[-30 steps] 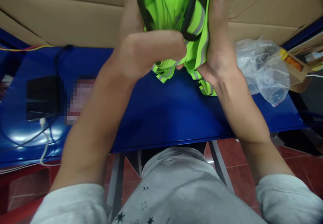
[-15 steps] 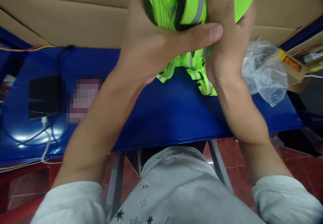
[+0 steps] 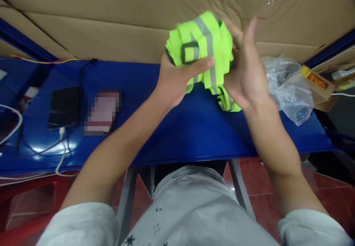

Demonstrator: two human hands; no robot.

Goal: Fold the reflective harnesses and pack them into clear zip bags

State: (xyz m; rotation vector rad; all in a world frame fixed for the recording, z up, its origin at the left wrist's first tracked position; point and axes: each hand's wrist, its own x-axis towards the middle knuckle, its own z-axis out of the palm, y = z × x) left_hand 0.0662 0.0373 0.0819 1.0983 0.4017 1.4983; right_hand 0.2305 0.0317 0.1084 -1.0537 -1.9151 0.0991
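Head view, left hand [image 3: 177, 79]: closed around a bundle of yellow-green strips [image 3: 217, 50], the thumb being pressed across its front.
Right hand [image 3: 251, 72]: spread, thumb raised, held just beside the bundle; whether it is touched cannot be told.
Bundle: held above the blue table [image 3: 188, 135], grey bands and a dark-edged loop shown.
Under the hands: a rolled strip [image 3: 229, 103] is laid.
Right side: a clear plastic bag [image 3: 294, 90] is seen.
Left side: a black device [image 3: 65, 105] is plugged into a white cable [image 3: 62, 151].
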